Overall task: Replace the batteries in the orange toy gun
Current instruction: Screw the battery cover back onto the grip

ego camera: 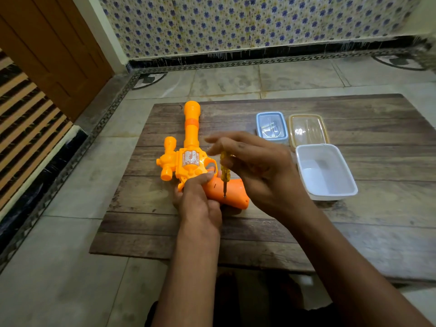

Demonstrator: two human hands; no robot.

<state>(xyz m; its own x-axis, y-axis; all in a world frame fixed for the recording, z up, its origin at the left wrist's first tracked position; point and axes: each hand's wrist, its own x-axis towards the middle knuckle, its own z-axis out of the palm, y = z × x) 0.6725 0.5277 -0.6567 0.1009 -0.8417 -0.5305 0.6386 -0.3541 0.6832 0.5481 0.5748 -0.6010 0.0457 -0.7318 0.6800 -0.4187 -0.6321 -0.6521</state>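
The bright orange plastic toy gun (192, 159) lies flat on the dark wood-plank board (259, 232), barrel pointing away from the person, grip toward them & angled to the right. Left hand (200, 201) is wrapped round the gun where body meets grip, fingers curled over the top edge, pinning it to the board. Right hand (257, 171) pinches a small screwdriver w/ translucent yellow handle (224, 172) btwn thumb & curled fingers, index finger stretched out loose; the shaft stands near upright, tip seated on a dark spot on the grip, prob. the battery-cover screw. So the step looks like undoing the cover screw: early in the job, cover not yet off, no batteries visible. Next move likely calls for downward pressure w/ the tip kept square in the screw head while turning, left hand bracing the gun; a slip could strip the head. To the right sit a lidded pale-blue plastic box (271, 125), a clear amber-rimmed lidded box (308, 131) & an open white plastic tub (326, 172), seemingly empty, handy for the freed screw.
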